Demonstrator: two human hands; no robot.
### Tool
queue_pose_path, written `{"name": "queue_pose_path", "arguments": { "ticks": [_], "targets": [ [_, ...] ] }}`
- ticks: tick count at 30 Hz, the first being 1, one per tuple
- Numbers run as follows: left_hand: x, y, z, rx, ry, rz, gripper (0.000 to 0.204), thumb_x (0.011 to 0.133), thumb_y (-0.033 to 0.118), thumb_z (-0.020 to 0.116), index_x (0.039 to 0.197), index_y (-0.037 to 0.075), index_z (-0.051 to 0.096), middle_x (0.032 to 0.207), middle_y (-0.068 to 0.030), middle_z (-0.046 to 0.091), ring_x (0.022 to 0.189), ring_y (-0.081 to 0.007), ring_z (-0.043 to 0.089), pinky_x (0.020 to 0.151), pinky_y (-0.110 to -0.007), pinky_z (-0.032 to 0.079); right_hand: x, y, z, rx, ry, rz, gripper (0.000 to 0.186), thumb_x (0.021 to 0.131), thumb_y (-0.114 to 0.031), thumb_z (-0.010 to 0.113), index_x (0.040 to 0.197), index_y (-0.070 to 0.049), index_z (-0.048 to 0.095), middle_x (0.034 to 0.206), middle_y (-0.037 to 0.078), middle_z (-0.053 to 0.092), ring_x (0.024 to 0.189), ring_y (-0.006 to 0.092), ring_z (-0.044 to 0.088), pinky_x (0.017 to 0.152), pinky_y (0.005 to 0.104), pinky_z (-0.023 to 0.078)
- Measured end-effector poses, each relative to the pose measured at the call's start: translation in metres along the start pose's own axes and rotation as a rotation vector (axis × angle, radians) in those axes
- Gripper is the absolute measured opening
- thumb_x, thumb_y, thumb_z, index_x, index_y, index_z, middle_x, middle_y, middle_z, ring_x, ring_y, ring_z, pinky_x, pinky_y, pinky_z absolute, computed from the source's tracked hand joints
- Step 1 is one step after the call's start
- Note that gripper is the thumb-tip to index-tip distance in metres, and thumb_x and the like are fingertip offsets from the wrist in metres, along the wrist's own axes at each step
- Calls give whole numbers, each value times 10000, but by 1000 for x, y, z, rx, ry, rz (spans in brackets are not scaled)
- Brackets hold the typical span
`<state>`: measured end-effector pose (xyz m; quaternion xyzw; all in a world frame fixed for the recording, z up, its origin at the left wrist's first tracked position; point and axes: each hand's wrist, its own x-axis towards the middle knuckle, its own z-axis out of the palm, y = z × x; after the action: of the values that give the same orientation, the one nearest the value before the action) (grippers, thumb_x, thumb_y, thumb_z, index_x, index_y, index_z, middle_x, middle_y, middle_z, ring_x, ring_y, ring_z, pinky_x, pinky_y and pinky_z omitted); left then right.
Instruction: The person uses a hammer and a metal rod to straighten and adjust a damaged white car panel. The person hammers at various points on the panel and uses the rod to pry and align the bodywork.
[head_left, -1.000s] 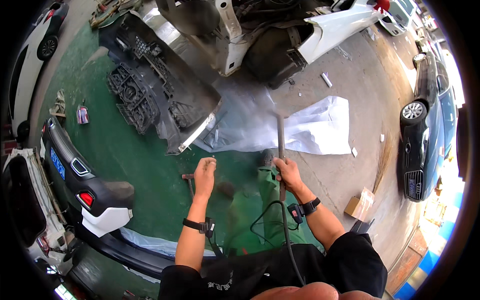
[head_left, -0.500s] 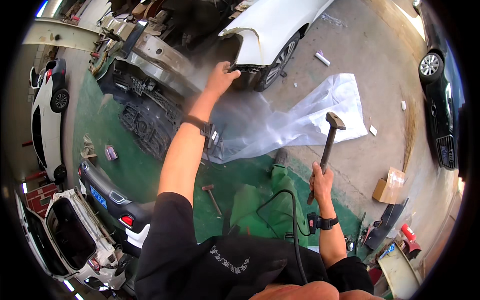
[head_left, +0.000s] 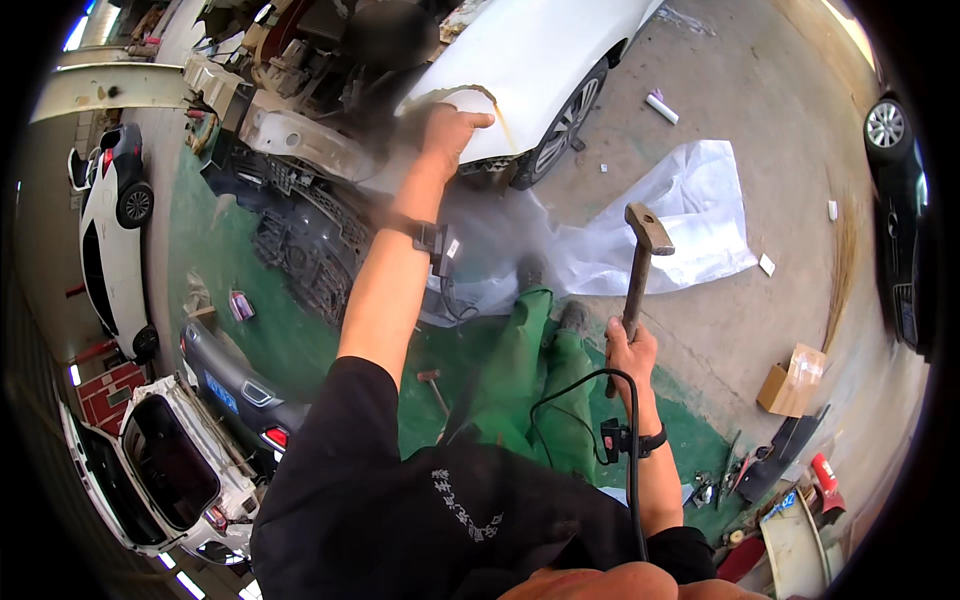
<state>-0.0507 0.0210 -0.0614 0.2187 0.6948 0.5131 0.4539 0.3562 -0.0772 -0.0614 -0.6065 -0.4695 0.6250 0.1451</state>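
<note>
My left hand (head_left: pixel 450 132) reaches up to the cut, rough-edged front end of a white car fender (head_left: pixel 530 50), its fingers curled at that edge and its thumb out to the right. In my right hand (head_left: pixel 628 352) is a steel hammer (head_left: pixel 648 232), gripped low on its handle with the head upward. A black cable loops past my right wrist. Below the fender are a wheel (head_left: pixel 565 125) and a bare metal body part (head_left: pixel 300 125).
A dark plastic bumper part (head_left: pixel 300 260) and plastic sheeting (head_left: pixel 675 200) lie on the floor. A second hammer (head_left: pixel 435 390) lies by my legs. A detached bumper (head_left: pixel 230 375), cars (head_left: pixel 120 260) at both sides and a cardboard box (head_left: pixel 785 390) surround me.
My left hand has risen from low in front of me up to the fender's edge. The hammer in my right hand now stands head-up, a little higher. The view has shifted toward the fender.
</note>
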Motion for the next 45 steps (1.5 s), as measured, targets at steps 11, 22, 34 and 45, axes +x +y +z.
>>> {"name": "queue_pose_path", "arguments": {
  "ticks": [11, 22, 34, 45],
  "targets": [
    [-12, 3, 19, 84, 313, 97, 316, 620, -42, 646, 936, -38, 662, 923, -98, 655, 843, -232, 617, 793, -319, 470, 67, -50, 65, 98, -100, -296, 230, 913, -220, 600, 872, 6, 584, 567, 22, 492, 529, 71, 460, 509, 270, 403],
    [-2, -10, 21, 161, 535, 127, 40, 592, -19, 505, 626, -28, 525, 704, -47, 503, 641, -176, 410, 597, -315, 341, 149, -80, 121, -80, -35, -607, 289, 885, -251, 656, 752, -11, 566, 552, 88, 466, 511, 171, 394, 510, 314, 403],
    [-42, 29, 45, 209, 394, 107, 340, 801, 52, 379, 903, -133, 646, 932, -198, 690, 802, -277, 706, 620, -337, 559, 166, -56, 149, -62, 49, -733, 267, 928, -223, 597, 787, -7, 527, 579, 128, 524, 510, 188, 494, 535, 335, 438],
    [-4, -6, 16, 228, 575, 42, 285, 729, 100, 461, 868, -82, 631, 877, -233, 652, 752, -296, 602, 690, -404, 459, 161, -68, 158, -24, 85, -702, 256, 908, -240, 601, 786, -28, 526, 648, 206, 587, 592, 380, 586, 575, 418, 472]
  ]
}}
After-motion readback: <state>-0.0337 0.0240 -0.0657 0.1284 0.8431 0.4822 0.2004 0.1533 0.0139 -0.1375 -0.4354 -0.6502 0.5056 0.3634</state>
